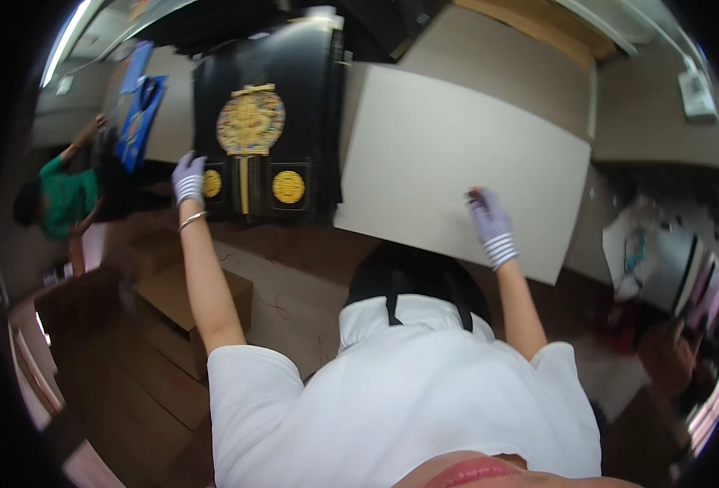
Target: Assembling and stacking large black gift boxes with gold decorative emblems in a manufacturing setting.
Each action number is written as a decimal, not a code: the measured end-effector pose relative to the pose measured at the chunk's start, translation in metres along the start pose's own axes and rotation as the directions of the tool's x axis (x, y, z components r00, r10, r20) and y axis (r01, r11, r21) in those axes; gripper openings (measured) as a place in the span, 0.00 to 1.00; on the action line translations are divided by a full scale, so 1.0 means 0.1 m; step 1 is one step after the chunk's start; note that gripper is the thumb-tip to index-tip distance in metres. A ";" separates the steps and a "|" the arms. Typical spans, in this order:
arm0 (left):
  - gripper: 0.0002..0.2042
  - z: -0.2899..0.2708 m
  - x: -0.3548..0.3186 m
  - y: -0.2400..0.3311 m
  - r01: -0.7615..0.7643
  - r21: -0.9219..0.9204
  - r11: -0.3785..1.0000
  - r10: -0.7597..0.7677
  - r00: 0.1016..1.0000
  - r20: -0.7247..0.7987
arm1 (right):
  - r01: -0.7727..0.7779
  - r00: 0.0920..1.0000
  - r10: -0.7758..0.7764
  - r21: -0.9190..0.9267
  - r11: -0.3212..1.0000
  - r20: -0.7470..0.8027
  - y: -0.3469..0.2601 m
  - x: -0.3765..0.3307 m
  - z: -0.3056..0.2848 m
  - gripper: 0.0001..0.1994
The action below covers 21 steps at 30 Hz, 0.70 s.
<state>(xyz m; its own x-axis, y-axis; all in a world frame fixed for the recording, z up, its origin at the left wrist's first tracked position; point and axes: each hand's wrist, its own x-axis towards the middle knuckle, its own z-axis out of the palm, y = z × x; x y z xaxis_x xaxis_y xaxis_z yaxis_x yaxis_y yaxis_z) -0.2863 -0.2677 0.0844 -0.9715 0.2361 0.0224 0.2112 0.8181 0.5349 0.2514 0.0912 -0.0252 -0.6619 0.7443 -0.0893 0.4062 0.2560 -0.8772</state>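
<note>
My left hand (187, 179), in a pale purple glove with a striped cuff, is at the left edge of a stack of black panels (310, 106). Its fingers reach out, a little apart; whether they touch the panel is unclear. The top panel carries a round gold dragon emblem (250, 120) with a gold strip below it and a yellow round motif (288, 187) near its lower right. Over a large pale board (449, 146) is my right hand (491, 224), gloved alike, its fingers bent together around something small, dark and orange at the tips.
Blue packages (141, 114) lie at the far left, where a person in a green top (68, 199) is at the table. Cardboard boxes (188, 285) stand on the floor below my left arm. At the right are a power strip (697, 96) and a cluttered side surface (656, 252).
</note>
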 end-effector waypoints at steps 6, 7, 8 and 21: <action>0.19 0.26 -0.79 1.28 -0.437 0.304 0.847 0.520 0.801 -0.296 | -0.539 0.808 0.355 -0.346 0.768 -0.471 1.32 -0.45 -1.75 0.22; 0.18 0.40 -1.21 1.86 -0.607 0.099 0.789 0.614 0.766 -0.190 | -0.604 0.786 0.387 -0.466 0.646 -0.482 1.49 -0.50 -1.98 0.26; 0.17 0.62 -1.50 2.10 -0.703 -0.131 0.699 0.682 0.711 -0.171 | -0.629 0.777 0.414 -0.571 0.527 -0.475 1.58 -0.49 -2.06 0.29; 0.36 2.72 -3.54 2.40 -0.752 0.124 0.647 0.343 0.432 0.834 | -0.109 0.915 -0.032 -0.325 0.939 -0.401 -0.34 -0.67 -1.86 0.19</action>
<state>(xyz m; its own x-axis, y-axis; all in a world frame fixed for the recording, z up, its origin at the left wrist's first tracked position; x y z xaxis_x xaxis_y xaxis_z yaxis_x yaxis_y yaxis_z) 0.1376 -0.0121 -0.0249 -0.2573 0.8198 -0.5116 0.8809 0.4167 0.2246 0.3990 0.1471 0.0984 -0.3661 0.9206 0.1360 0.6589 0.3596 -0.6607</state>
